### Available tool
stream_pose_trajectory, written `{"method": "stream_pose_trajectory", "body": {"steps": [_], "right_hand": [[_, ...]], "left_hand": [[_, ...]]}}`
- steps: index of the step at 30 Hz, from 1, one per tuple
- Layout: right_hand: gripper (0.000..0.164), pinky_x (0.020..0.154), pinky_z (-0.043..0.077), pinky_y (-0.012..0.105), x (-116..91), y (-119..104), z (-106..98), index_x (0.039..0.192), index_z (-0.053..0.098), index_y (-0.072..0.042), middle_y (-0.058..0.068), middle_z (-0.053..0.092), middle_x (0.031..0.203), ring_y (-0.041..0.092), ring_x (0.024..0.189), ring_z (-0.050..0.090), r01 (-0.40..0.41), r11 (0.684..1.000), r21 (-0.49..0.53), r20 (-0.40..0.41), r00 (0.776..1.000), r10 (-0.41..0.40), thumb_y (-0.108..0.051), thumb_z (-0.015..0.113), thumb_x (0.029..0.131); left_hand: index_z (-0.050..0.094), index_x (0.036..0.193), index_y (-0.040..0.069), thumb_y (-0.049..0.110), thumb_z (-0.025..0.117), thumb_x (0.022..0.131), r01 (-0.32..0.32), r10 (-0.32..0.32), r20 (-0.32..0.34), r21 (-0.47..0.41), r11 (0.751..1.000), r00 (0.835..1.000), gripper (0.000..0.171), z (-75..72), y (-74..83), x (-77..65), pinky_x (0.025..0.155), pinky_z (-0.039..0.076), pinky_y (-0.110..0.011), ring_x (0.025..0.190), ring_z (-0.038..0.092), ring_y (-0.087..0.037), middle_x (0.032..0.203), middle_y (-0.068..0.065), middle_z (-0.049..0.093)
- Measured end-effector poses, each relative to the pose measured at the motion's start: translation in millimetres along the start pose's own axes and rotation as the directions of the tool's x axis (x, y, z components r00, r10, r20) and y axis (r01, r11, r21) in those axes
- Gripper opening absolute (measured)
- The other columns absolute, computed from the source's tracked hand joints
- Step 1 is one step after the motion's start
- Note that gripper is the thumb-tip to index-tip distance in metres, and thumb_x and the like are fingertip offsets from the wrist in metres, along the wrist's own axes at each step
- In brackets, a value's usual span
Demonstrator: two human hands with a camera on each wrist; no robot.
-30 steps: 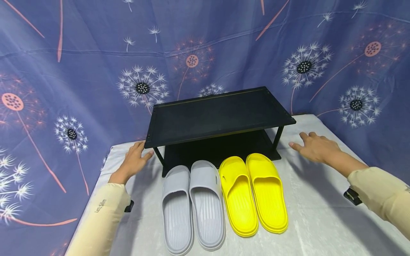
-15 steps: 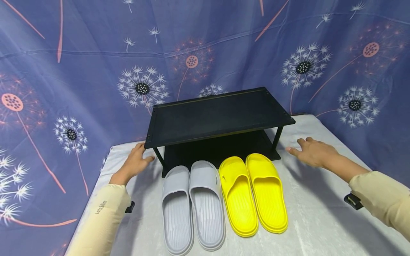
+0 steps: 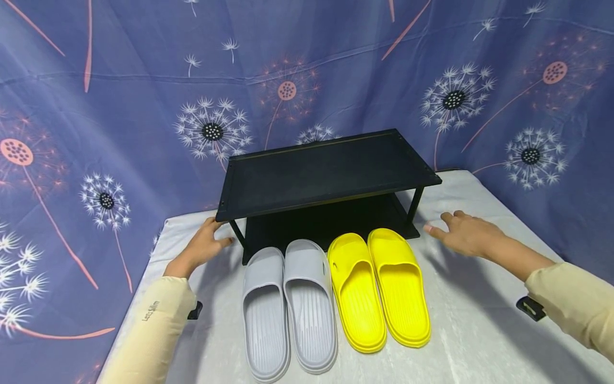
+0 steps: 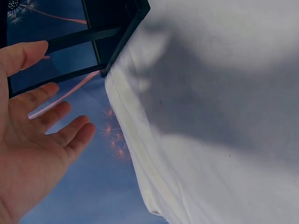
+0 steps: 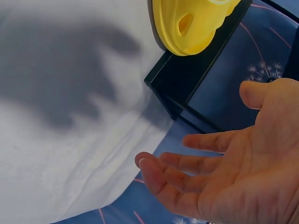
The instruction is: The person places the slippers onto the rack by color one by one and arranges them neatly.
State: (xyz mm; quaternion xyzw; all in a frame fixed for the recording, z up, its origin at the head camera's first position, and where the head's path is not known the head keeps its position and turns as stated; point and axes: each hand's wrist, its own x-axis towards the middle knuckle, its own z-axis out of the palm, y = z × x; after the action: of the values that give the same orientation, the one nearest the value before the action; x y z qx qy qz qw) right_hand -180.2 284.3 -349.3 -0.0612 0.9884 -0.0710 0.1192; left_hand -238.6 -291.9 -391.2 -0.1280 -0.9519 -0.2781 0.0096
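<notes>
A black two-tier shoe rack (image 3: 331, 170) stands at the back of the cloth-covered table. My left hand (image 3: 201, 245) is at its left end, fingers spread, the fingertips partly hidden by the top shelf's corner. In the left wrist view the left thumb (image 4: 30, 56) is close to the rack's end posts; whether it touches them is unclear. To the right of the rack my right hand (image 3: 465, 234) hovers with loose fingers, holding nothing. Grey slippers (image 3: 312, 314) and yellow slippers (image 3: 405, 304) lie side by side before the rack, toes overlapping the lower shelf's front edge.
A white cloth (image 3: 460, 330) covers the table. Behind and beside it hangs a blue curtain (image 3: 336, 53) printed with dandelions. The lower shelf (image 3: 307, 218) lies in shade beneath the top one.
The left hand has shifted slightly right, in toward the rack's end. My right hand has drifted a little left and lower. Rack and slippers have stayed in place.
</notes>
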Motion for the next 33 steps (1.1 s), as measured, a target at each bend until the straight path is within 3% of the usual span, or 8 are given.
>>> {"method": "stream_pose_trajectory", "body": {"steps": [8, 16, 33], "right_hand": [[0.097, 0.072, 0.047, 0.065, -8, -1, 6, 0.138, 0.036, 0.012, 0.044, 0.036, 0.133, 0.060, 0.111, 0.046, 0.018, 1.000, 0.010, 0.000, 1.000, -0.018, -0.073, 0.026, 0.092], [0.094, 0.077, 0.045, 0.068, -15, -5, 9, 0.138, 0.035, 0.013, 0.045, 0.034, 0.134, 0.061, 0.112, 0.044, 0.029, 0.999, 0.039, -0.010, 1.000, -0.028, -0.069, 0.028, 0.094], [0.098, 0.080, 0.044, 0.069, -28, -14, 19, 0.137, 0.037, 0.014, 0.043, 0.038, 0.133, 0.059, 0.115, 0.043, 0.008, 0.998, 0.054, -0.005, 1.000, -0.008, -0.073, 0.024, 0.092]], "left_hand": [[0.044, 0.142, 0.003, 0.021, 0.067, 0.088, 0.044, -0.042, 0.046, -0.061, 0.997, 0.998, 0.062, 2.9, 4.9, -1.1, 0.102, 0.039, -0.062, 0.127, 0.040, -0.048, 0.144, -0.022, 0.036], [0.042, 0.141, -0.001, 0.020, 0.068, 0.089, 0.054, -0.049, 0.051, -0.088, 0.995, 0.997, 0.062, 6.6, 5.8, -1.0, 0.090, 0.052, -0.053, 0.114, 0.053, -0.047, 0.136, -0.028, 0.045], [0.055, 0.124, 0.000, 0.018, 0.066, 0.090, 0.113, -0.104, 0.053, -0.214, 0.970, 0.993, 0.040, 16.7, 6.3, 1.2, 0.079, 0.056, -0.040, 0.103, 0.062, -0.039, 0.123, -0.024, 0.056]]}}
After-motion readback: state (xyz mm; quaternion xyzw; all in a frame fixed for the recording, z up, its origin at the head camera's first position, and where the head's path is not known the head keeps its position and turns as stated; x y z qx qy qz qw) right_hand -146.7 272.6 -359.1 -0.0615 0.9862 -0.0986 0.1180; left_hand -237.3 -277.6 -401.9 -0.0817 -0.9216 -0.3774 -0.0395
